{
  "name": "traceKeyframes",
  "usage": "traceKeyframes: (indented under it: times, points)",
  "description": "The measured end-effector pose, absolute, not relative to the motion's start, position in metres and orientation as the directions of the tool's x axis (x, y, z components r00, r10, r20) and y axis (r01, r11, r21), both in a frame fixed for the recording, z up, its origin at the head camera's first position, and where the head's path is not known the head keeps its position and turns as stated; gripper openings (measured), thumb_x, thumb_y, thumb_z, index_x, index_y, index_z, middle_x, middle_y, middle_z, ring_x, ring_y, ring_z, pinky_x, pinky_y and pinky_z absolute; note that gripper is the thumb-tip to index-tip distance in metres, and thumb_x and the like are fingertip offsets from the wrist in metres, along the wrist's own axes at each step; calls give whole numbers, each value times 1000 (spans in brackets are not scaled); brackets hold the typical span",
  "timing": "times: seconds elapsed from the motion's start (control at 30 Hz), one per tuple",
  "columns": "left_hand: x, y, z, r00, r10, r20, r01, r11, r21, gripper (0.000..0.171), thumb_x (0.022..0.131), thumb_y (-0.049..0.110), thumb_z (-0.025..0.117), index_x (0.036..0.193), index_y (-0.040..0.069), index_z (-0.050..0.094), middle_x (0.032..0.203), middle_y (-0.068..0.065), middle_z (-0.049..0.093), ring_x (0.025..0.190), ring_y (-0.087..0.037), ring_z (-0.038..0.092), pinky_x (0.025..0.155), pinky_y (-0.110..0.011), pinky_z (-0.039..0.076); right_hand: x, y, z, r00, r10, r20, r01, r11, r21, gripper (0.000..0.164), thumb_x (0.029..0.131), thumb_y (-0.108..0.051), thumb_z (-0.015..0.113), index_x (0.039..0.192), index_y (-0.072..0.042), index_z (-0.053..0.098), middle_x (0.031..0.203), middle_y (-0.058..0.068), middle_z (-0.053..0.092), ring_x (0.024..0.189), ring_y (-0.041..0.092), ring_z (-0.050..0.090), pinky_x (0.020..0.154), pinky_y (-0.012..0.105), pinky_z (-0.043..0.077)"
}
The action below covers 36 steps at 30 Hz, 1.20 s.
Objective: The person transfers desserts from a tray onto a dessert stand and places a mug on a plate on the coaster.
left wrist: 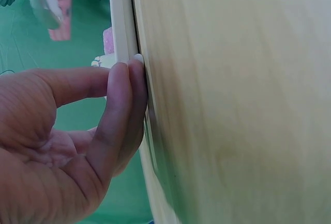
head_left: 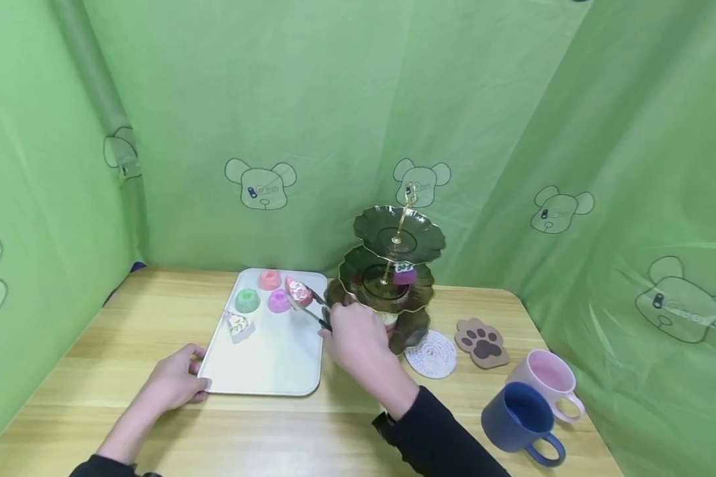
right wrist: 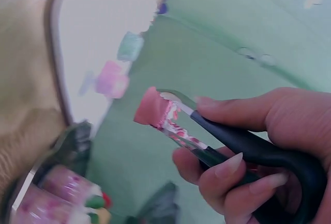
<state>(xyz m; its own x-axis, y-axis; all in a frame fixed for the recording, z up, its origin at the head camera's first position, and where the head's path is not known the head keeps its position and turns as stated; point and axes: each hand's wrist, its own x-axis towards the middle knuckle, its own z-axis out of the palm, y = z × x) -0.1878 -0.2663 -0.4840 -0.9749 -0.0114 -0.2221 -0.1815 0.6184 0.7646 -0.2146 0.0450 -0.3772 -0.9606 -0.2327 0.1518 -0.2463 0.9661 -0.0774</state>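
My right hand [head_left: 360, 334] grips black-handled tongs [right wrist: 232, 138]. Between the tong tips is a pink toy cake slice [right wrist: 151, 107] with a swirled white-and-red top, held above the far right part of the white tray [head_left: 268, 371]. At the tray's near left corner, my left hand [head_left: 176, 379] pinches the rim with thumb and fingers. On the tray lie a coral ring cake [head_left: 269, 279], a green one [head_left: 247, 301], a purple one [head_left: 278, 301] and a white wedge of cake [head_left: 238, 326]. Just beyond my right hand rises a dark three-tier stand [head_left: 370, 228].
A purple cake piece [head_left: 404, 273] sits on the stand's middle tier; cake on the bottom tier is partly hidden. Right of the stand are a round white coaster [head_left: 431, 358], a brown paw coaster [head_left: 474, 336], a pink mug [head_left: 549, 371] and a navy mug [head_left: 507, 424]. Green curtain encloses the table.
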Motion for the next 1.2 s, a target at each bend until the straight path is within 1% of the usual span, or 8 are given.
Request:
traceKeyframes:
  times: [0.3,0.43,0.6,0.73,0.87,0.97,1.03,1.2]
  points:
    - [-189,-266,-484,-974,-8,-227,-184,610,770,62,83,-12,74,137,-18,45,107,-28,60,71,-20,67,61,-30,66,-183,89,-350,-931,-269,246,-298,951,-85,39,93,-47,80,104,-10,72,78,10,69,65,33,66,50,44,55]
    - [-190,-266,-482,-973,-6,-231,-186,612,769,62,84,-12,73,137,-18,44,107,-28,61,71,-20,67,61,-30,67,-177,112,-343,-916,-274,294,-304,951,-62,38,92,-44,81,104,-9,71,75,9,67,63,32,64,47,42,52]
    - [-189,-266,-482,-973,-5,-230,-184,618,764,62,83,-12,74,137,-18,44,106,-28,60,71,-20,67,61,-30,66,-173,133,-335,-924,-254,288,-282,957,-62,41,93,-42,81,110,-5,70,71,8,62,59,27,59,43,39,47]
    - [-188,-266,-482,-972,-6,-237,-191,614,766,63,83,-12,74,138,-18,44,106,-28,60,72,-21,67,61,-30,67,-173,146,-332,-929,-246,276,-265,964,-33,47,94,-40,80,118,0,70,72,12,65,60,31,63,44,43,50]
    - [-187,-266,-482,-971,-10,-240,-196,608,769,63,83,-12,74,138,-18,44,105,-27,60,72,-21,67,61,-30,67,-177,158,-329,-943,-217,252,-230,973,-22,48,96,-39,79,122,1,71,76,16,67,62,34,65,44,45,51]
    - [-187,-266,-482,-972,-10,-236,-193,611,767,66,82,-12,74,140,-17,42,105,-27,60,72,-21,67,61,-30,67,-182,165,-329,-950,-199,241,-212,977,-28,45,96,-38,78,120,0,72,76,17,67,63,35,65,42,44,50]
    - [-187,-266,-481,-973,-6,-232,-187,611,769,71,82,-13,74,144,-16,39,106,-29,60,72,-20,68,61,-30,67,-185,168,-331,-951,-196,240,-211,977,-35,41,96,-37,79,114,-1,72,73,14,64,61,33,63,42,43,49]
    - [-186,-264,-480,-976,1,-220,-175,603,778,91,81,-15,73,159,-5,27,106,-31,61,71,-21,69,61,-32,67,-194,171,-336,-949,-211,235,-231,971,-57,35,95,-35,79,98,-2,69,64,6,53,56,25,54,44,39,45]
